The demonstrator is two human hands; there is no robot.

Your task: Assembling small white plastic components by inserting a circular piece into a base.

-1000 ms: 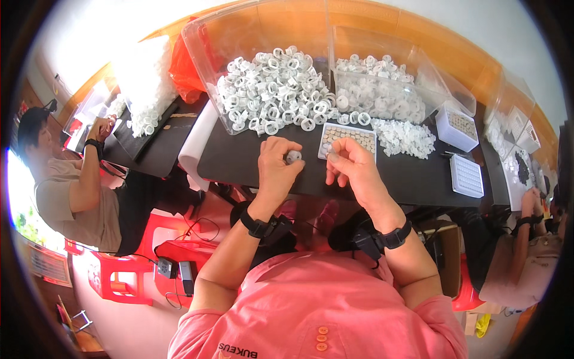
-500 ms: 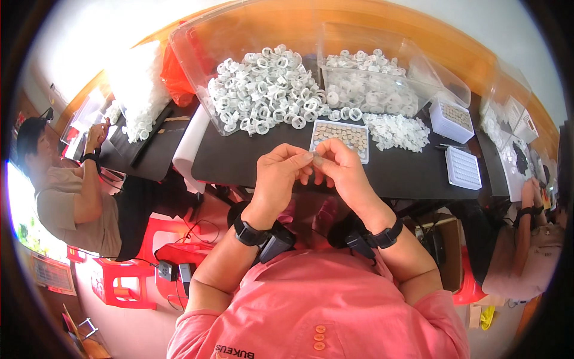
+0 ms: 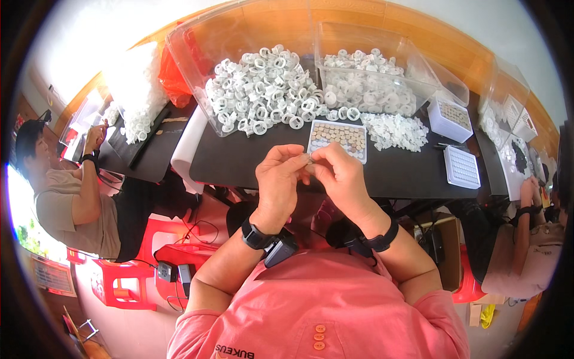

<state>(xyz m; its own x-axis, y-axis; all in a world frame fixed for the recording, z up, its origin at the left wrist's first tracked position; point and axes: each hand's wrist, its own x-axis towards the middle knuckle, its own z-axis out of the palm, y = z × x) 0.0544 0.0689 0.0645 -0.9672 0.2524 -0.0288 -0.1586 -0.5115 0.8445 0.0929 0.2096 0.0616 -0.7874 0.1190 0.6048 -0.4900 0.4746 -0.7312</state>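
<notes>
My left hand [image 3: 278, 182] and my right hand [image 3: 342, 178] meet in front of the table's near edge, thumbs and forefingers pinched together around something too small to make out. Just beyond them lies a white tray [image 3: 364, 157] holding rows of small round tan pieces and some pale ones. A heap of white plastic rings [image 3: 263, 90] lies in and spills from a clear bin [image 3: 179, 51] at the far left. To the right of the tray spreads a pile of small translucent white pieces [image 3: 394, 131].
A second clear bin [image 3: 371, 81] of white parts stands at the back. Stacked white trays [image 3: 448, 119] and another white tray [image 3: 461, 167] sit on the right of the black table [image 3: 230, 158]. One person [image 3: 78, 191] works at the left, another [image 3: 526, 239] at the right.
My right hand's fingers have curled in and shifted slightly left against my left fingertips. The tray and bins have not visibly moved on the table.
</notes>
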